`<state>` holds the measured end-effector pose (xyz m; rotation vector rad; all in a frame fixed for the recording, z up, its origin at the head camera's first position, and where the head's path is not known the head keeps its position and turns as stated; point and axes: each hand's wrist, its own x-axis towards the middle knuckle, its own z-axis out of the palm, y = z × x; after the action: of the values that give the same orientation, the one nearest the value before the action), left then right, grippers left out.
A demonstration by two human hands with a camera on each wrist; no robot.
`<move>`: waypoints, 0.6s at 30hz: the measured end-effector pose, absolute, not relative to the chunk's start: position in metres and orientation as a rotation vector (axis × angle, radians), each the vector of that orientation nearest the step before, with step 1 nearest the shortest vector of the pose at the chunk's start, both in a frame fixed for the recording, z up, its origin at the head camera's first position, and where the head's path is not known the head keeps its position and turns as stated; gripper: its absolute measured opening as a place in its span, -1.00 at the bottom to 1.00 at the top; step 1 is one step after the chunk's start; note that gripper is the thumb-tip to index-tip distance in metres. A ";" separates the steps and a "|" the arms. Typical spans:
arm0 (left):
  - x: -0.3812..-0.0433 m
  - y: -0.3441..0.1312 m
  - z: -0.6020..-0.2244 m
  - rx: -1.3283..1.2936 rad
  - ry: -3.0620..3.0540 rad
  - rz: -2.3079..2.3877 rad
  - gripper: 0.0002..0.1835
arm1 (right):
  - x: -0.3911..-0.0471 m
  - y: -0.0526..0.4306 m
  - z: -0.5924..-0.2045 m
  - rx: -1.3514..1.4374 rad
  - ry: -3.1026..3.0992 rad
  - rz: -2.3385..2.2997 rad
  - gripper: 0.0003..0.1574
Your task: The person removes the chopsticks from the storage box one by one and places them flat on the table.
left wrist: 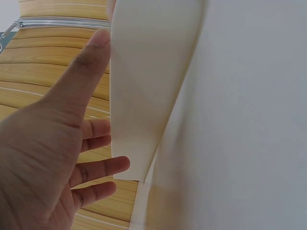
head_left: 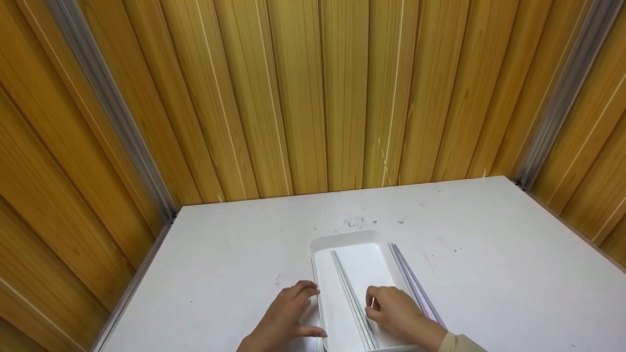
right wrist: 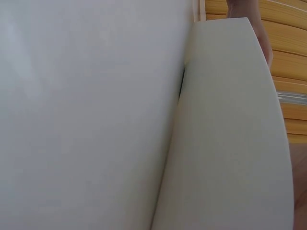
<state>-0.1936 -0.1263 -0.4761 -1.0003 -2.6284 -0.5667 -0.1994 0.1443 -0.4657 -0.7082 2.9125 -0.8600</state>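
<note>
White tray sits lower center of the head frame, long side running away from the person, so both long walls are within reach; pale sticks lie lengthwise inside, slanting from upper left to lower right, probably because that's the direction with room for them; purple sticks lie on the tabletop outside, just beside the right wall, likely for easy reach.

Left hand is at the tray's left wall; its grip is relaxed, thumb and fingers spread, not wrapped round anything; reads as steadying the tray rather than clamping it. Right hand is over the tray floor, right of the pale sticks, forearm across the right wall; fingers bent toward thumb, nothing visible between them; can't tell if that grip is closed or pinching something, since the tray wall hides most of it in the right wrist view.
</note>
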 end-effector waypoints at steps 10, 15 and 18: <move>-0.195 -0.126 -0.477 -0.999 -2.625 -0.547 -0.16 | -0.198 0.138 -0.464 -0.648 2.908 -0.814 -0.93; -0.195 -0.125 -0.476 -0.997 -2.611 -0.533 -0.17 | -0.197 0.135 -0.464 -0.640 2.916 -0.774 -0.89; -0.195 -0.125 -0.476 -1.004 -2.596 -0.538 -0.17 | -0.197 0.134 -0.463 -0.624 2.926 -0.744 -0.89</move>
<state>-0.1948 -0.1254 -0.4762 -1.0041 -2.5963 -0.5378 -0.1967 0.1341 -0.4632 -0.6244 2.9260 -0.7441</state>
